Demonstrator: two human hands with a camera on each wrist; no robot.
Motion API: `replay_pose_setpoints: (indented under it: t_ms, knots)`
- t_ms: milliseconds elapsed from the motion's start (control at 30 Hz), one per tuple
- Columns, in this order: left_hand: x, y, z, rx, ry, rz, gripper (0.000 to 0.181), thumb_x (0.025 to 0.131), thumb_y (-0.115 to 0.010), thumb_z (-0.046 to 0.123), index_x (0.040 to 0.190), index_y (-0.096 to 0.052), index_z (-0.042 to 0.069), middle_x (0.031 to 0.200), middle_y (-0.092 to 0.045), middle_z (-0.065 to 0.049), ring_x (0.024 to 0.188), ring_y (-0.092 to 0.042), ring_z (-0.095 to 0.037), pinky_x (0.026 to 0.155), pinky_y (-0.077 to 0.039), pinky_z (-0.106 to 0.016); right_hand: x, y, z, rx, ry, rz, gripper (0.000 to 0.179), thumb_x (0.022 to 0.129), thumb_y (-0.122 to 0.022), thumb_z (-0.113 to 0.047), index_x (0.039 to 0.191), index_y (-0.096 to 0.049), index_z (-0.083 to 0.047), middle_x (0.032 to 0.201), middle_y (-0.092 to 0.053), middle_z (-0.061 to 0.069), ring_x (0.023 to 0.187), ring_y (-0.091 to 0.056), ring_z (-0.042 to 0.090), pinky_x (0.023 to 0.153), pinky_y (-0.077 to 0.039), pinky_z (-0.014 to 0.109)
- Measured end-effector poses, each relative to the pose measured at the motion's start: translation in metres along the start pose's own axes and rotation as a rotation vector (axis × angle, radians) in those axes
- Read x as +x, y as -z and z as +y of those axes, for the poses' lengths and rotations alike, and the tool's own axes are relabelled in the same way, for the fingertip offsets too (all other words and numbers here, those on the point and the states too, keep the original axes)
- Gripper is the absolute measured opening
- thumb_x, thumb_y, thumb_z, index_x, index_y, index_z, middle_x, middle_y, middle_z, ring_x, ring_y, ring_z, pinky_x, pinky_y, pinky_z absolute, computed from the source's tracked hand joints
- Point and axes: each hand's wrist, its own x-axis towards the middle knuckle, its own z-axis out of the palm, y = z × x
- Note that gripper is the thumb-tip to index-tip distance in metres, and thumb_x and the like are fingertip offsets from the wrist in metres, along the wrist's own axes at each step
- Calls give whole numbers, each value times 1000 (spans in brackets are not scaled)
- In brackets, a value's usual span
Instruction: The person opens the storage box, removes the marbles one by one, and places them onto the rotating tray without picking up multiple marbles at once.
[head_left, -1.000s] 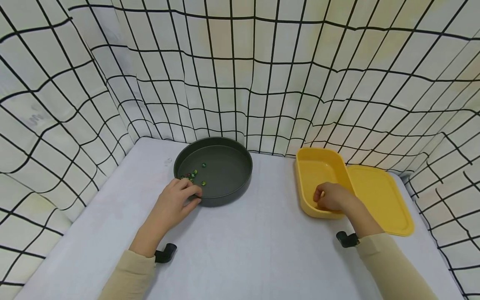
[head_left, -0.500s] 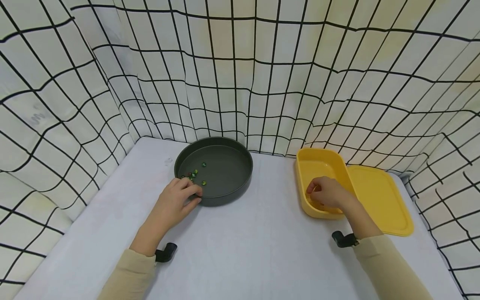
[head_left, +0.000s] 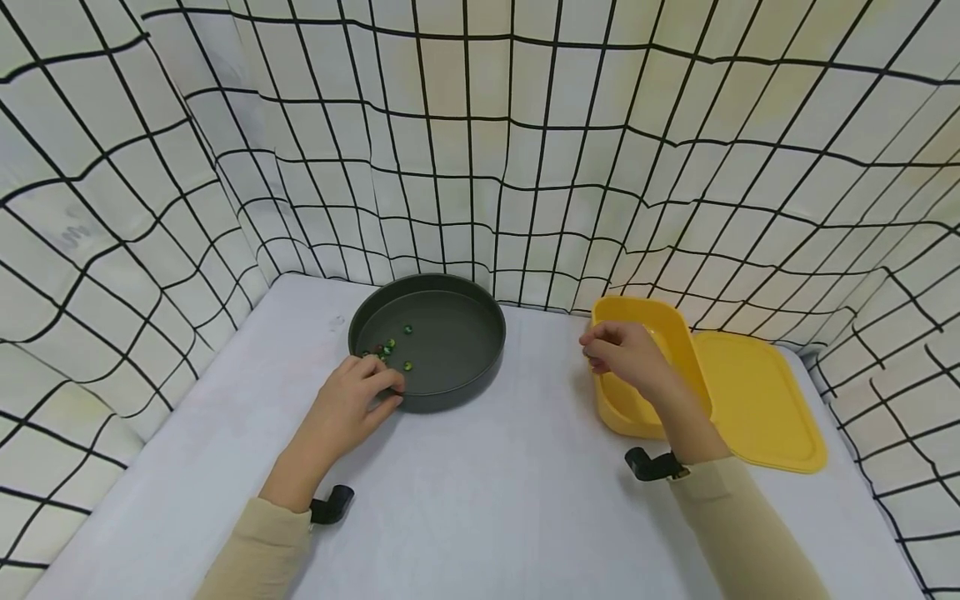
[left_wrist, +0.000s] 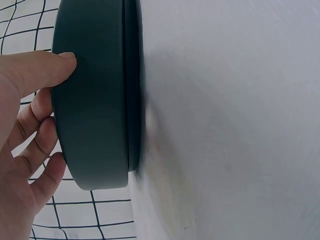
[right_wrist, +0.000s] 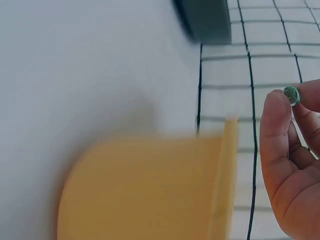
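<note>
A small green glass marble [right_wrist: 291, 95] is pinched between the thumb and a finger of my right hand [head_left: 628, 357]. That hand is above the left rim of the yellow rectangular box [head_left: 637, 426]. At the left, my left hand [head_left: 351, 402] grips the near rim of a dark green round pan [head_left: 457, 337]. In the left wrist view its thumb presses the outer wall of the pan [left_wrist: 95, 125], with the other fingers over the rim. Several marbles [head_left: 407, 366] lie inside the pan, mostly near the left hand, which may hide some.
A flat yellow lid [head_left: 768, 400] lies to the right of the box. White cloth [head_left: 510, 467] covers the table, with a stretch of it between pan and box. Black netting [head_left: 495, 179] over white walls encloses the back and sides.
My right hand has risen out of the yellow box and moved left and away from me to its left rim, holding a marble. The left hand and pan have stayed still.
</note>
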Motion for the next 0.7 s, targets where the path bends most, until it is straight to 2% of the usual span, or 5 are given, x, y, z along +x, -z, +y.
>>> replay_pose_setpoints:
  t_ms: [133,400,567,700]
  knots:
    - [2,-1,1,-2,-2,-3,22,78,-85,10,89,-69,21,88,-56,1,86,-49,-23,76,-43,-39,8,-20,-12,74,14,-16,17,99,-60,-18,109,-66,-6,114,-64,23,90,-63,29,80,-58,30]
    - [2,-2,3,10,6,-29,22,78,-85,11,89,-69,22,88,-57,2,82,-47,-22,73,-41,-37,21,-73,-30,198,72,-91,15,96,-63,-10,108,-66,-2,98,-65,14,81,-62,24,78,-60,33]
    - [1,-2,3,14,-12,-18,22,78,-85,12,88,-69,22,88,-58,2,80,-47,-21,71,-41,-37,28,-100,-41,232,113,-140,23,95,-62,-8,114,-63,5,98,-65,12,80,-62,22,77,-59,33]
    - [4,-2,3,6,-21,-9,22,77,-86,12,87,-69,22,87,-57,1,79,-46,-21,70,-40,-37,34,-116,-52,240,133,-161,23,94,-64,-7,114,-63,4,98,-65,10,79,-64,20,75,-59,32]
